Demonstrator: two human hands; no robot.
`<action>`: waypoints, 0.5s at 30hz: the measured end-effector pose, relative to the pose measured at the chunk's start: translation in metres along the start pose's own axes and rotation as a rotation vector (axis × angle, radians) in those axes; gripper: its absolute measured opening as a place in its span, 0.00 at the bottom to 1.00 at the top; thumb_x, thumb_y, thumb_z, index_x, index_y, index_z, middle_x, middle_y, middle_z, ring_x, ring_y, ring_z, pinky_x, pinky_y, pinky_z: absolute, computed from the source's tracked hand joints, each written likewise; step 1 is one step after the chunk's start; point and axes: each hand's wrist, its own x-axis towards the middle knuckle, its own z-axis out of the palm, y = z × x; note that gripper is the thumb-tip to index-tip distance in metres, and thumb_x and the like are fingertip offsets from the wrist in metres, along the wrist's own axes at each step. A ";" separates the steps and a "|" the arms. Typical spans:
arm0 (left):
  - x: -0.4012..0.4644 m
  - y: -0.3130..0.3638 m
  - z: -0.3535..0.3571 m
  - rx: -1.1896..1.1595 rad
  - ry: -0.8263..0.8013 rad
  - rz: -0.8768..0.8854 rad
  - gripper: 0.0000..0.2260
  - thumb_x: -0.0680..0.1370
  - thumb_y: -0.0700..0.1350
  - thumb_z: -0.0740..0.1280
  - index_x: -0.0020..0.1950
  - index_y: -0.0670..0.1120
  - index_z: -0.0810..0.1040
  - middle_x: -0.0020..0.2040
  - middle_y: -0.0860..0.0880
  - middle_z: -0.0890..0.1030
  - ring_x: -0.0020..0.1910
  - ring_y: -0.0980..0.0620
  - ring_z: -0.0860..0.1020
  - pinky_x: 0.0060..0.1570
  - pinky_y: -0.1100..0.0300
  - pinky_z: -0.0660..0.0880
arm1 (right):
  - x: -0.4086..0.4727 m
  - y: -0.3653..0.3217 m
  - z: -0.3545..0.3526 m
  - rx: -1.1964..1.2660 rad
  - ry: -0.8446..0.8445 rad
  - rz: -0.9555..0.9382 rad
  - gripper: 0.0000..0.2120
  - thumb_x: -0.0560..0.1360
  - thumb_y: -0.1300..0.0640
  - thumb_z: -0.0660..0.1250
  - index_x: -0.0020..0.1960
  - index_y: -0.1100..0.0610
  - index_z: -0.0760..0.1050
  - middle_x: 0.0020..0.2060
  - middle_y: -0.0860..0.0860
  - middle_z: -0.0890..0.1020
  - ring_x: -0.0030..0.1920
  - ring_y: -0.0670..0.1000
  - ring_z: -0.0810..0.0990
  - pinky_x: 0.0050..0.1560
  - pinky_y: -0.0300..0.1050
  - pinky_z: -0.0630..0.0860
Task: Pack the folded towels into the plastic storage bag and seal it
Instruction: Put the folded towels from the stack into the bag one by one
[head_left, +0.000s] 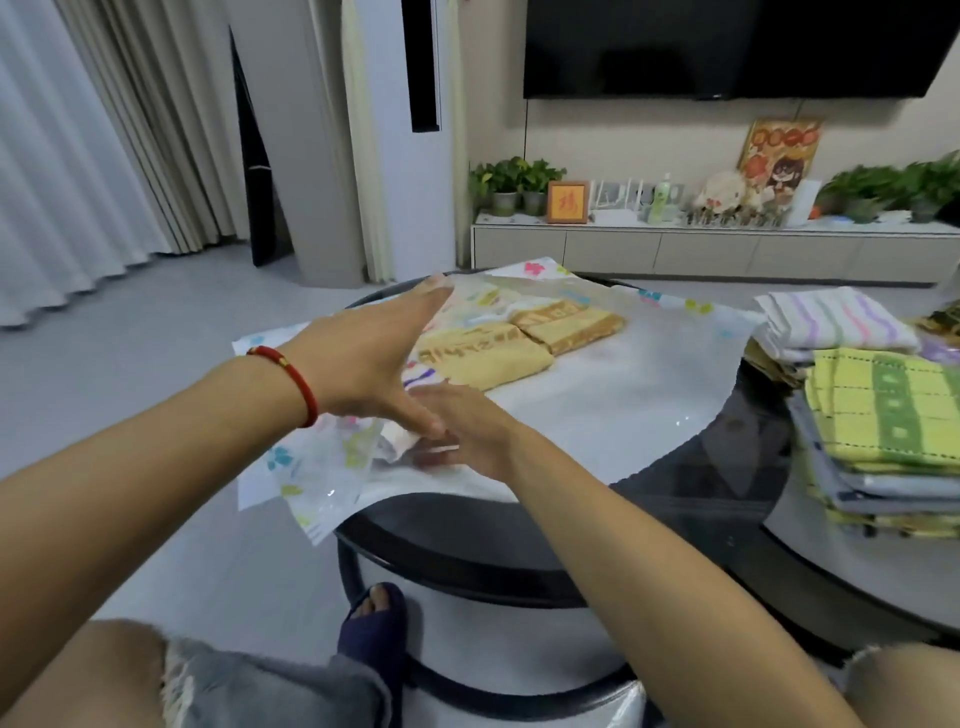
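Observation:
A translucent plastic storage bag (623, 395) with coloured flower prints lies flat over the round dark glass table (467, 561). Two folded yellow towels (488, 358) (571, 325) sit side by side inside it, toward the far left. My left hand (374, 358), with a red bracelet on the wrist, stretches flat above the bag's left part, fingers straight and pointing away. My right hand (467, 431) lies just below it, fingers extended leftward onto the bag's crumpled near-left edge. The fingertips there are blurred. Neither hand holds a towel.
A stack of folded towels (883, 415), yellow-green on top, stands at the table's right side, with a white striped towel (831, 322) behind it. My foot in a dark slipper (374, 618) is beside the table base. A low TV cabinet (675, 254) runs along the far wall.

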 end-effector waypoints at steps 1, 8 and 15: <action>-0.001 -0.001 0.001 0.007 -0.018 0.002 0.63 0.55 0.73 0.75 0.79 0.58 0.41 0.81 0.57 0.55 0.73 0.48 0.67 0.64 0.50 0.71 | 0.000 0.011 -0.003 -0.134 -0.039 0.033 0.18 0.80 0.63 0.66 0.69 0.64 0.75 0.50 0.59 0.82 0.46 0.58 0.83 0.62 0.58 0.81; -0.006 -0.002 0.005 -0.061 -0.164 0.032 0.63 0.59 0.62 0.82 0.79 0.58 0.39 0.80 0.53 0.59 0.72 0.48 0.67 0.66 0.57 0.68 | 0.042 0.031 0.011 -0.462 -0.182 -0.048 0.38 0.76 0.67 0.71 0.80 0.51 0.62 0.66 0.54 0.74 0.64 0.55 0.80 0.66 0.58 0.79; -0.009 -0.007 0.011 -0.080 -0.143 0.029 0.63 0.59 0.62 0.81 0.80 0.57 0.40 0.79 0.53 0.60 0.72 0.48 0.67 0.60 0.64 0.61 | 0.061 0.037 -0.019 -1.004 0.096 -0.428 0.19 0.76 0.62 0.67 0.65 0.49 0.79 0.54 0.53 0.84 0.52 0.55 0.82 0.52 0.46 0.77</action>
